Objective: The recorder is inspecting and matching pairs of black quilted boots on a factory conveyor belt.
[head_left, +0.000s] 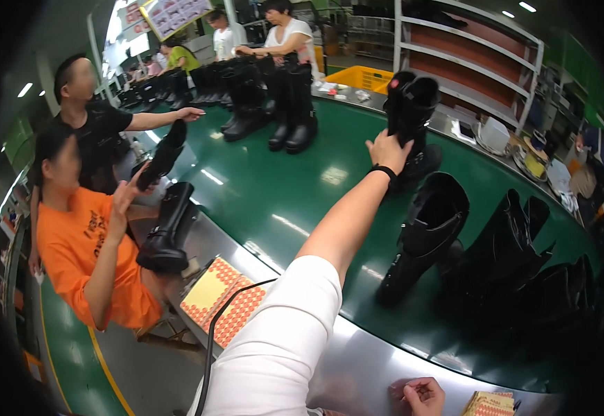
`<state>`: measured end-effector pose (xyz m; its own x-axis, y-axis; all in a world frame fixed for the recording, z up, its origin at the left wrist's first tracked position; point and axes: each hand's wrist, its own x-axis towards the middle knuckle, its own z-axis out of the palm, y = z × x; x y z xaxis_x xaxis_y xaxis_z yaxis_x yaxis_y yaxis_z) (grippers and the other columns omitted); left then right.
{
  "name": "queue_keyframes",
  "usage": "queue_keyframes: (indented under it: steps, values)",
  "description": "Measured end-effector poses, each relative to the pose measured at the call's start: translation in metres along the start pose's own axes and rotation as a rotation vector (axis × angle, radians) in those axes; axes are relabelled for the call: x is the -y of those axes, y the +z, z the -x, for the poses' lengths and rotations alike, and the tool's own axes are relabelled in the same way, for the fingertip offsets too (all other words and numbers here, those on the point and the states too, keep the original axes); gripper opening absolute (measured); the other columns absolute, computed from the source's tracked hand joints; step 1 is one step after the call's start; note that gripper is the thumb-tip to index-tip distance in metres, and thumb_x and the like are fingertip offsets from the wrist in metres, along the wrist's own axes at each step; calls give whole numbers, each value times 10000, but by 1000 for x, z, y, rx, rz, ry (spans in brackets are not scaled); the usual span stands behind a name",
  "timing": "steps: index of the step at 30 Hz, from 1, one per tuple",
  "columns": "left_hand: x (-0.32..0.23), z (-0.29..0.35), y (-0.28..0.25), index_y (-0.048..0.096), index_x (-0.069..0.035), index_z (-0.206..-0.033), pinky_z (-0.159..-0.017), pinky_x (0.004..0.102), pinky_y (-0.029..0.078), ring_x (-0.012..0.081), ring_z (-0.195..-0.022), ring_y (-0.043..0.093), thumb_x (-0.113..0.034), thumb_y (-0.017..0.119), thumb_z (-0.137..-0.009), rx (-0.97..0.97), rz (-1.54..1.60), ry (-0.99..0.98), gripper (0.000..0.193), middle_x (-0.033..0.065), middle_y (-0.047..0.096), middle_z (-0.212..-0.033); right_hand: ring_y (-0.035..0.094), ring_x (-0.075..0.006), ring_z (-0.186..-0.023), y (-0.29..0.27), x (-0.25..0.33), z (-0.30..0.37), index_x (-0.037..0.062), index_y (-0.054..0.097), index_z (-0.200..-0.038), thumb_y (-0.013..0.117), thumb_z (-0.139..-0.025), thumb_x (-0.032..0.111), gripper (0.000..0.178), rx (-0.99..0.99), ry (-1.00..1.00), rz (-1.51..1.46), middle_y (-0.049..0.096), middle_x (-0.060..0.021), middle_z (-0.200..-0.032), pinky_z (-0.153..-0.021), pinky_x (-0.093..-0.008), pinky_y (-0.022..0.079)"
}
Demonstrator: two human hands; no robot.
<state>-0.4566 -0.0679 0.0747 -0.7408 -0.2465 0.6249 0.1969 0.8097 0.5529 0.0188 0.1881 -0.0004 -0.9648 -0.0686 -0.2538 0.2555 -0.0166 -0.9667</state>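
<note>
My left arm, in a white sleeve, stretches across the green conveyor belt (330,173). My left hand (389,151) is closed on the shaft of a black boot (413,111) in an upright pair at the belt's far side; some of its fingers are hidden against the boot. Close to the near metal edge (364,353), my right hand (423,396) has its fingers curled, and nothing shows in them. Beside it lies a small stack of yellow and orange sheets (489,404). Another black boot (430,215) stands nearer to me, right of my left forearm.
More black boots (510,256) crowd the right; others (291,111) stand farther left. A person in orange (101,243) holds a black boot. Behind, a person in black (101,132) reaches over the belt. Sticker sheets (222,298) and a cable (213,340) lie near my sleeve.
</note>
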Motion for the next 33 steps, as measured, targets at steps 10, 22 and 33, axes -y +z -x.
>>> queue_keyframes:
  steps: [10,22,33]
  values:
    - [0,-8,71,687,-148,-1180,-1000,605,412,359,-1224,530,-438,695,-835,191,-49,-292,451,137,505,-1312,573,-71,-825,-9,-4,1,19,657,-1056,667,-940,57,123,50,142,-13,643,-1,-933,-735,-221,459]
    - [-22,-32,-146,718,-106,-1052,-664,281,446,95,-822,645,-275,711,-880,334,584,-226,241,-19,688,-900,609,-69,-713,-10,-21,-10,-4,667,-998,711,-900,84,139,112,-80,-24,667,-30,-841,-656,-212,498]
    - [-82,178,-264,693,-80,-1030,-912,333,452,221,-1027,572,-250,705,-864,466,282,188,238,96,649,-950,598,-74,-662,-7,-12,-7,19,668,-957,684,-913,125,116,112,-187,150,646,-14,-757,-620,-220,480]
